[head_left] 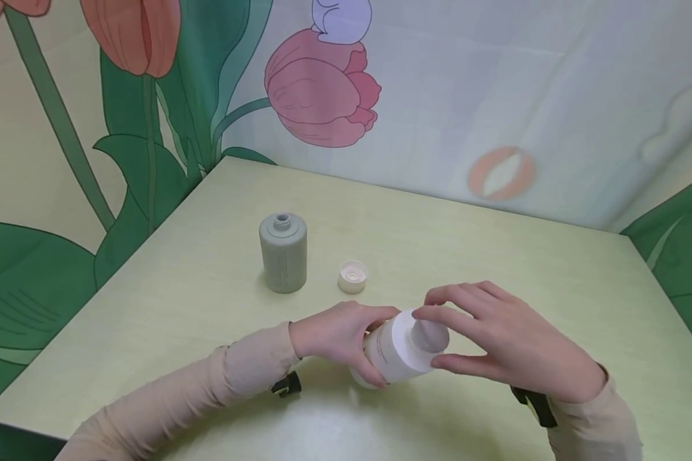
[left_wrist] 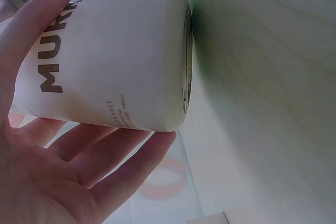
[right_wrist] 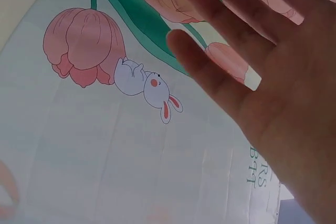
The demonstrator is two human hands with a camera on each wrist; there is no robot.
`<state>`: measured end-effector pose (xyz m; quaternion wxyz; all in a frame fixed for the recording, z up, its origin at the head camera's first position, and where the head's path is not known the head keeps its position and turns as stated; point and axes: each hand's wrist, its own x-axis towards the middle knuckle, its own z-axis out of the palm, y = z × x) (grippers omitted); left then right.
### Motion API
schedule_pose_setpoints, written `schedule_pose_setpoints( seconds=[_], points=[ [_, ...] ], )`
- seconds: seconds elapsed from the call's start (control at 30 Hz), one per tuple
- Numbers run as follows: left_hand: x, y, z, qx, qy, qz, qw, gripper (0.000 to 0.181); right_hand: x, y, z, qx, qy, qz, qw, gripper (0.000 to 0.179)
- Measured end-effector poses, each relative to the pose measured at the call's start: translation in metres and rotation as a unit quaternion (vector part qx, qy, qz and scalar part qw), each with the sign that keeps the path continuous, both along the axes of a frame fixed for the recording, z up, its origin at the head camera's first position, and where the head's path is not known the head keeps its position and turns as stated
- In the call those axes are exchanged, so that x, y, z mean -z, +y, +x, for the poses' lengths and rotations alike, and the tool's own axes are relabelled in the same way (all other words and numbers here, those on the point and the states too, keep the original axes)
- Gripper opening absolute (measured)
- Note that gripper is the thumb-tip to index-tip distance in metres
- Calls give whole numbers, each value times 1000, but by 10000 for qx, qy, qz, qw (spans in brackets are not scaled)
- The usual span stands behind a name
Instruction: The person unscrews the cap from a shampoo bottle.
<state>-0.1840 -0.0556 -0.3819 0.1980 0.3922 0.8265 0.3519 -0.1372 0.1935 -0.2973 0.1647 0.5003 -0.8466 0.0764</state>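
A white bottle (head_left: 389,352) with a rounded greyish top (head_left: 429,334) leans to the right over the table. My left hand (head_left: 343,336) grips its body, thumb on the near side. In the left wrist view the bottle (left_wrist: 115,61) shows large dark letters, with the left hand's fingers (left_wrist: 126,161) spread beneath it. My right hand (head_left: 496,339) reaches over the rounded top, index finger and thumb at opposite sides of it. Its fingers (right_wrist: 210,72) look straight and spread in the right wrist view, where no bottle shows.
A grey-green bottle (head_left: 284,256) with an uncovered neck stands upright beyond the left hand. A small white cap (head_left: 353,277) lies hollow side up to its right. The pale table (head_left: 467,250) meets a printed tulip cloth (head_left: 427,96) at the back.
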Motion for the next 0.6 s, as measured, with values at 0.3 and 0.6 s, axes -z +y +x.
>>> schedule_pose_setpoints(
  seconds=[0.3, 0.6],
  points=[
    [0, 0, 0, 30, 15, 21, 10000, 71, 0, 1, 0, -97, -48, 38, 9999, 30],
    [0, 0, 0, 23, 51, 29, 10000, 71, -1, -1, 0, 141, 127, -19, 9998, 45]
  ],
)
